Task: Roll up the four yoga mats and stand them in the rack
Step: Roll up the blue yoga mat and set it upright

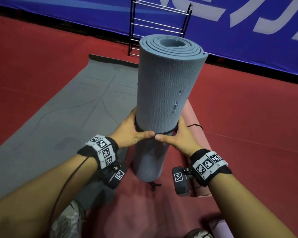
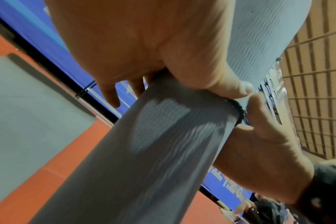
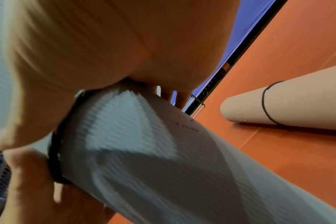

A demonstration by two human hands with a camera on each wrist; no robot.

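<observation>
The blue mat stood rolled and upright on the red floor, its lower end near the person's knees. Both hands encircled it just below the middle: the left hand wrapped the left side and the right hand the right, thumbs meeting at the front. Each hand's fingers curled round the roll and bore on a black band looped about it (apparently being worked along the roll so the coil could not spring open). Standing the mat on end likely freed both hands for the band.

A pink mat, rolled and banded, lay on the floor just right of the blue one. A grey mat lay flat and unrolled to the left. The rack stood against the blue banner beyond, with no mat seen in it. A fourth mat could not be identified with certainty.
</observation>
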